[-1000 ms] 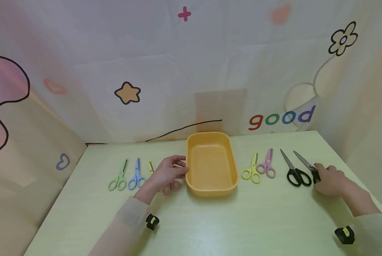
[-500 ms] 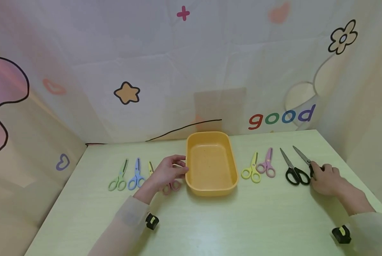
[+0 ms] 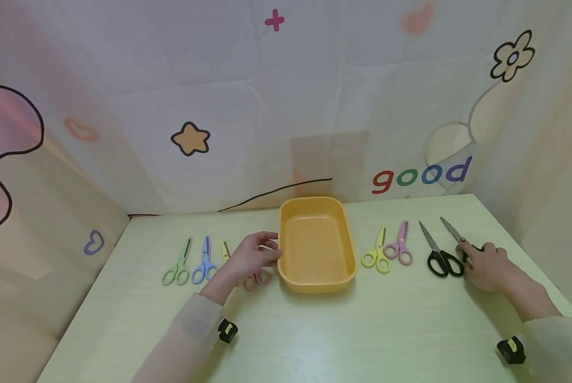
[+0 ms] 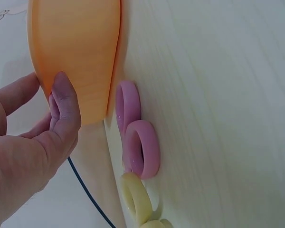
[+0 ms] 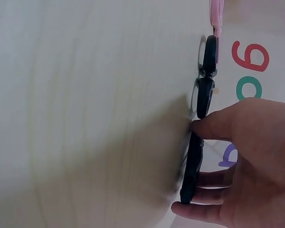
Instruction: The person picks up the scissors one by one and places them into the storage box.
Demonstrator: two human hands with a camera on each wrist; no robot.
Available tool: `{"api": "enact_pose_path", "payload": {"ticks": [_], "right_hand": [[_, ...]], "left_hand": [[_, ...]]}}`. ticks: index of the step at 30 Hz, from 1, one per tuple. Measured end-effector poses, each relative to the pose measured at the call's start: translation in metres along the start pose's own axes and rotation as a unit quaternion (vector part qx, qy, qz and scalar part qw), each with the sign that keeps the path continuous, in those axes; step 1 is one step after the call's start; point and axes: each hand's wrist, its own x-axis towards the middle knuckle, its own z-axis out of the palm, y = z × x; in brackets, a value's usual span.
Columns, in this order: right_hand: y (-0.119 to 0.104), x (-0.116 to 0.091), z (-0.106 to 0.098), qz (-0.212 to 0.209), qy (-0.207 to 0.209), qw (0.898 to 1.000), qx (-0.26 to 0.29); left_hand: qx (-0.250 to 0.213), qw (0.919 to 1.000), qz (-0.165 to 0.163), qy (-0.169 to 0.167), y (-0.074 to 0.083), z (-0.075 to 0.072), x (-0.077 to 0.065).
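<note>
At the right side of the table my right hand [image 3: 489, 268] grips the handles of a pair of black-handled scissors [image 3: 453, 230], its metal blades pointing to the back. The right wrist view has the thumb at one end of the black handles [image 5: 194, 159] and the fingers at the other. A second pair of black-handled scissors [image 3: 441, 260] lies just left of it. My left hand [image 3: 250, 258] touches the left side of a yellow-orange plastic bin [image 3: 316, 287], fingertips right at its rim. Below that hand lie pink scissors [image 4: 142, 149] and yellow scissors [image 4: 137, 197], partly hidden in the head view.
Green scissors [image 3: 176, 274] and blue scissors [image 3: 204, 270] lie at the table's left. Between the bin and the black-handled pairs are yellow scissors [image 3: 376, 258] and pink scissors [image 3: 398, 250]. A printed curtain [image 3: 247, 106] closes off the table's back.
My right hand has shifted a little left, and the black-handled scissors under it have moved slightly back and turned. The left hand and the bin hold their place.
</note>
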Motion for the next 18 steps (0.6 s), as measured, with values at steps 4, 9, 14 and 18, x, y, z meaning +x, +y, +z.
{"api": "enact_pose_path", "payload": {"ticks": [4, 9, 14, 18], "right_hand": [[-0.003, 0.001, -0.003, 0.005, 0.000, 1.000, 0.002], [-0.004, 0.003, -0.004, 0.010, 0.004, 1.000, 0.003], [-0.007, 0.006, -0.002, 0.019, 0.025, 1.000, 0.004], [-0.013, 0.008, -0.002, 0.020, 0.036, 0.999, 0.010]], "left_hand": [[0.005, 1.0000, 0.005, -0.001, 0.000, -0.001, 0.000], [0.001, 1.0000, -0.007, -0.005, 0.000, -0.002, -0.001], [0.007, 0.9999, -0.004, -0.008, 0.000, -0.002, -0.001], [0.008, 0.9999, -0.002, -0.008, 0.000, -0.002, -0.001]]}}
